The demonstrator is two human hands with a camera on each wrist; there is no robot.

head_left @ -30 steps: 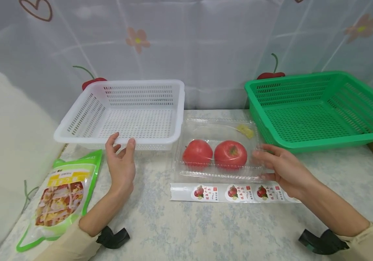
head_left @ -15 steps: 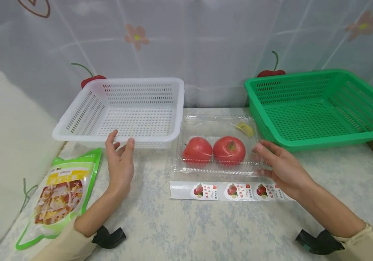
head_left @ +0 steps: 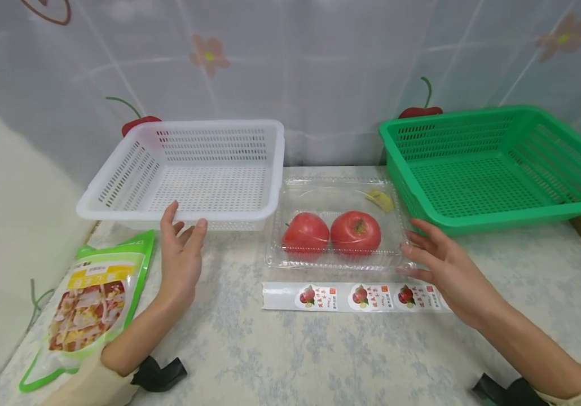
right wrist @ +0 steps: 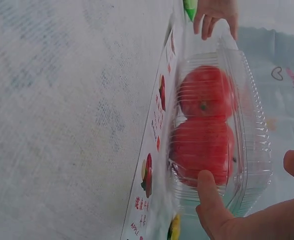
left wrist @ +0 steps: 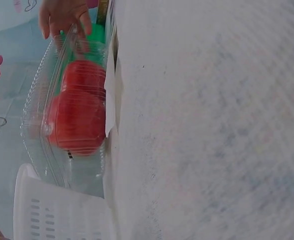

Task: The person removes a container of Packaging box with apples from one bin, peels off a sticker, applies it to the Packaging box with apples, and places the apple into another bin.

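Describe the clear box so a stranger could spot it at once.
Look between the white basket and the green basket on the table. The clear box sits there, the right hand at its edge. Only it is see-through, with two tomatoes inside.

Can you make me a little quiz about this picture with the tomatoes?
1. How many tomatoes lie in the clear box?
2. True or false: the green basket holds a tomato.
3. Which hand touches the clear box? A) the left hand B) the right hand C) both hands

Key:
1. Two.
2. False; nothing shows inside it.
3. B. The right hand rests open against the box's right end, while the left hand is by the white basket.
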